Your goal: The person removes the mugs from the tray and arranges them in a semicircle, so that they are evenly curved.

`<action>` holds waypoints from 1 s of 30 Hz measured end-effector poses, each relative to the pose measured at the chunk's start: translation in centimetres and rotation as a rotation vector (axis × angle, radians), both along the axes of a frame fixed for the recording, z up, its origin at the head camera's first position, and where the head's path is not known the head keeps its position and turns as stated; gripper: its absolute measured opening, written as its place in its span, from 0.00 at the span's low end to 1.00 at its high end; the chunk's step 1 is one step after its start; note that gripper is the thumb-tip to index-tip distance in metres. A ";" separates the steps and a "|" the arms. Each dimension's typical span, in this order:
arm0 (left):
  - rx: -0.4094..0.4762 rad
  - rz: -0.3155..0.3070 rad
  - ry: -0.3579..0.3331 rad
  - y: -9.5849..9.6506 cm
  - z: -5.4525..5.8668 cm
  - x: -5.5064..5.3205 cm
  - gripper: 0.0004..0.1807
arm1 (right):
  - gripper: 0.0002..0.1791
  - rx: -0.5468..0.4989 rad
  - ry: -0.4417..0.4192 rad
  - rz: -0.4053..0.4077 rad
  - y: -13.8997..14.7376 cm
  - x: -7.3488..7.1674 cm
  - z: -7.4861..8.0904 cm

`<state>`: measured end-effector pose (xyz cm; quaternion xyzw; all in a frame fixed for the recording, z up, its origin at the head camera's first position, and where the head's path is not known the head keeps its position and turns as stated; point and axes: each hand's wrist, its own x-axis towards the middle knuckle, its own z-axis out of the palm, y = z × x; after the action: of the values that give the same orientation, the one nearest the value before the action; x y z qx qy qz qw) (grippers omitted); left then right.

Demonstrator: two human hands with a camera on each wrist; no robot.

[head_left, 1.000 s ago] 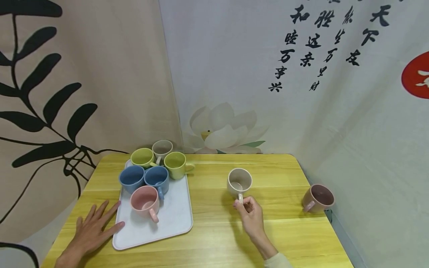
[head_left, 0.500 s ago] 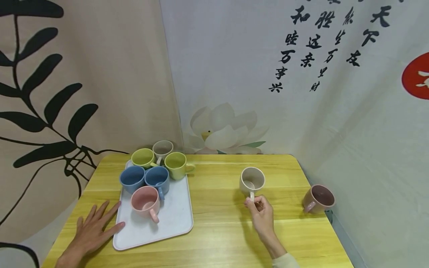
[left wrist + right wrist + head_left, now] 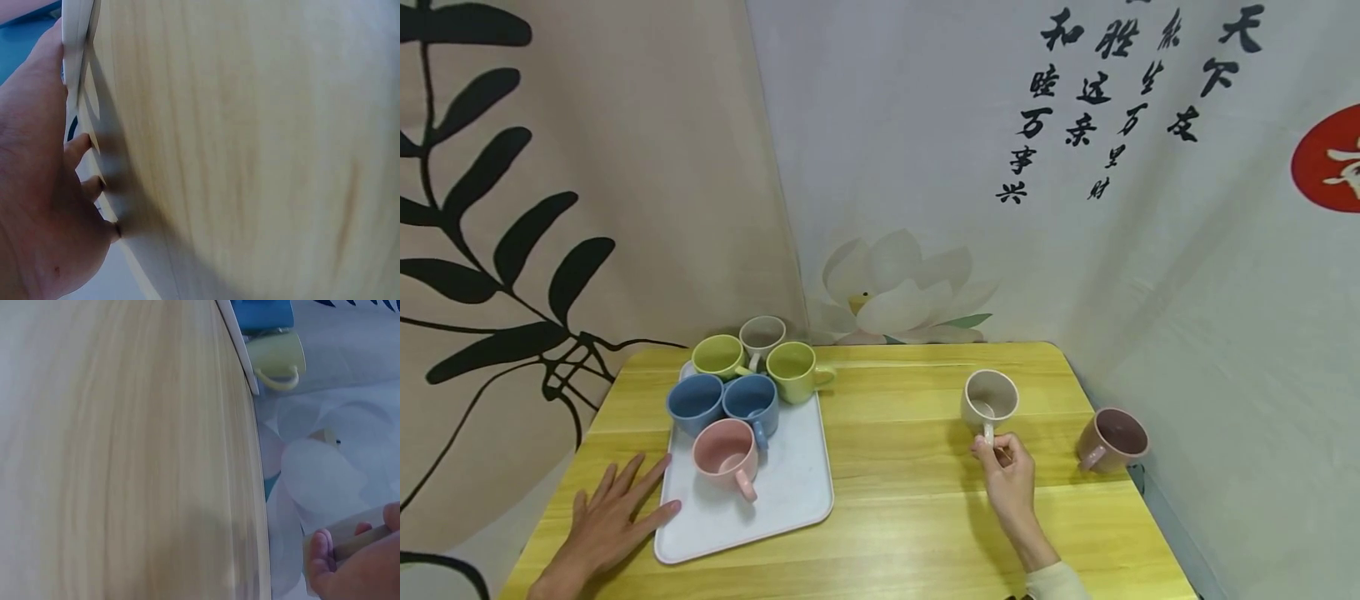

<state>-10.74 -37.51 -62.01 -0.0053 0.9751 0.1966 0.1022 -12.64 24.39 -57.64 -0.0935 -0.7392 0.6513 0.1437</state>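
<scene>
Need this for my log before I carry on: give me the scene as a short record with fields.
Right grip: pinches the cream mug by its handle
Left grip: spread, at the white tray's left edge
Mugs grouped at tray: one pink, two blue, two green, one greyish at the back
Mauve mug: near the table's right edge

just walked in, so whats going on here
A person's right grip holds a beige mug by its handle, left of a mauve mug near the edge of the table. The left grip touches a white tray. Two blue mugs and a pink one stand on it, two green mugs and another beige one at its far end.
</scene>
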 end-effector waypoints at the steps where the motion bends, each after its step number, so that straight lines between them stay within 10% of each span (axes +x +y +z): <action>1: 0.002 0.000 0.001 0.0 0.0 0.0 0.54 | 0.11 0.003 -0.003 -0.011 0.3 -0.1 0.0; 30: 0.008 0.017 0.009 0.1 0.0 0.2 0.54 | 0.11 -0.064 0.024 -0.335 6.4 -3.0 -0.7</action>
<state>-10.57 -37.36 -62.04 -0.0124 0.9747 0.2014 0.0962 -15.67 30.79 -58.33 -0.2119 -0.6906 0.6424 0.2560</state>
